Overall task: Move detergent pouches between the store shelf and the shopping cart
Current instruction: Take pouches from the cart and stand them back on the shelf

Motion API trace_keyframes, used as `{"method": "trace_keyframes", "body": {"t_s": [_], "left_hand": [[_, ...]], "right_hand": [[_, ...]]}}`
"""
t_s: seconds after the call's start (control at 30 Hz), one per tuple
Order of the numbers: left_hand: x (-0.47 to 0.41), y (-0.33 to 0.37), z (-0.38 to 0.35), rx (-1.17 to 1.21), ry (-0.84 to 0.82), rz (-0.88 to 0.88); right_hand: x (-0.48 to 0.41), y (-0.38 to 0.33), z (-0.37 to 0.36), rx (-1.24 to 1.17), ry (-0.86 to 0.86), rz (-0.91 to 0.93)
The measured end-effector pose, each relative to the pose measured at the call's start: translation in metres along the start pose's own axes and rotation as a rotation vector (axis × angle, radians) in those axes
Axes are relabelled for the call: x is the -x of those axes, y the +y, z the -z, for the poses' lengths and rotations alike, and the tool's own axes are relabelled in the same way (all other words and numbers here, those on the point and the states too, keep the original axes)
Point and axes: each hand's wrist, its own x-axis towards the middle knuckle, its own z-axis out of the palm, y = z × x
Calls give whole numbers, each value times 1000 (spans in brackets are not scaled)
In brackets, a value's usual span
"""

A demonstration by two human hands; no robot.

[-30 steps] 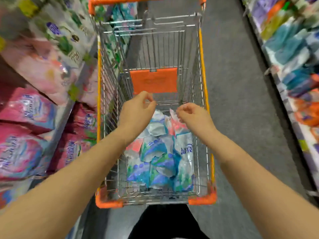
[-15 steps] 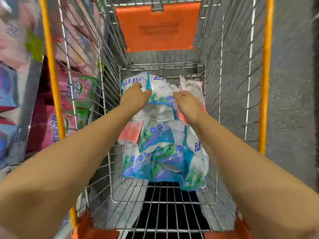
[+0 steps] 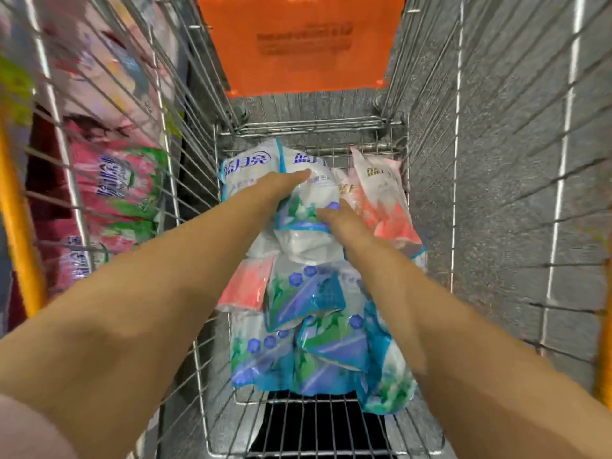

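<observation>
A white and blue detergent pouch [image 3: 311, 197] lies on top of the pile at the far end of the shopping cart [image 3: 457, 160]. My left hand [image 3: 275, 188] grips its upper left side, fingers laid across the top. At the pouch's lower right corner, my right hand [image 3: 342, 221] holds it. Its lower edge sits slightly above the pouches below. Several more blue pouches [image 3: 308, 326] fill the cart floor toward me. Pink pouches [image 3: 381, 207] lean at the far right, and another pink one [image 3: 246, 286] lies on the left.
The orange flap [image 3: 304, 44] of the cart's seat hangs above the far end. Through the left wire wall I see the store shelf with pink and green pouches [image 3: 116, 180]. The cart's orange rim [image 3: 20, 246] runs along the left. Grey floor shows on the right.
My view has dropped closer into the cart. Both hands went from above the basket down onto the far white and blue pouch and now hold it from both sides.
</observation>
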Motion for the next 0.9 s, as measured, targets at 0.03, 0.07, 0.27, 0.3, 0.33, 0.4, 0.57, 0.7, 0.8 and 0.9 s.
{"method": "trace_keyframes", "body": {"t_s": [0.03, 0.07, 0.27, 0.3, 0.33, 0.4, 0.57, 0.7, 0.8, 0.9], "left_hand": [[-2, 0, -1, 18, -21, 14], [-7, -2, -2, 7, -16, 21], [5, -7, -8, -238, 177, -151], [12, -7, -9, -226, 187, -196], [21, -5, -9, -217, 200, -243], [48, 3, -10, -221, 218, -335], [141, 27, -2, -263, 305, -557], [210, 34, 10, -231, 402, -708], [267, 25, 13, -98, 435, -752], [325, 6, 9, 8, 487, -795]], "right_hand": [[3, 0, -3, 70, 2, 22], [5, 2, -6, 95, -1, 30], [16, 15, 4, -227, 6, 17], [21, 14, 5, -372, 13, -33], [26, 12, 6, -496, 13, -82], [34, 14, 8, -627, -43, -88], [89, -9, 28, -867, -318, 33], [134, -25, 47, -960, -565, 133], [178, -32, 60, -865, -638, 233], [230, -33, 70, -777, -693, 303]]}}
